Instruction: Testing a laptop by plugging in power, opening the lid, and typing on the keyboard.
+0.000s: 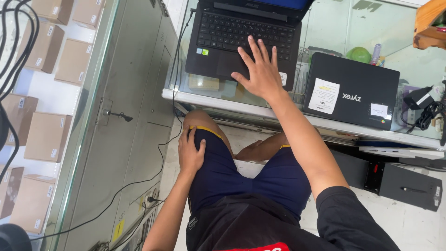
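Glass-topped bench [371, 28] carries an open black laptop computer [241, 37] at its near edge and a closed black laptop [357, 83] beside it. Right hand [260, 69] rests flat on the open laptop's touchpad, fingers spread. Left hand [190, 151] lies on the thigh, fingers loosely together.

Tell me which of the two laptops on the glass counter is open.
The left laptop, under the right hand: its keyboard shows. The other laptop lies shut beside it.
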